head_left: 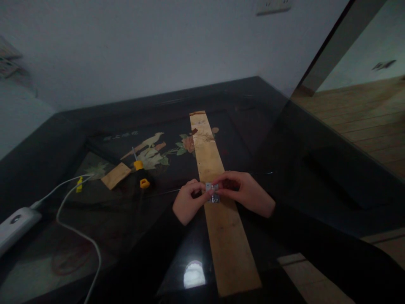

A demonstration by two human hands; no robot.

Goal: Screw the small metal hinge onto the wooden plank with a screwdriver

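A small silvery metal hinge (213,198) with screw holes lies on a long wooden board (228,236), roughly halfway along it. From the left, my left hand (190,200) pinches the hinge with thumb and fingers. My right hand (245,192) grips its other side, fingertips close to those of the left. The fingertips partly cover the hinge's upper part. The board runs away from me across the dark table, its near end close to the front edge.
Left of the board lie a yellow-and-black screwdriver (141,174), a small wooden block (116,175) and a small yellow piece (79,185). A white cable (82,235) and a white power strip (19,226) occupy the table's left side. A wall (152,50) stands behind the glossy table (268,126).
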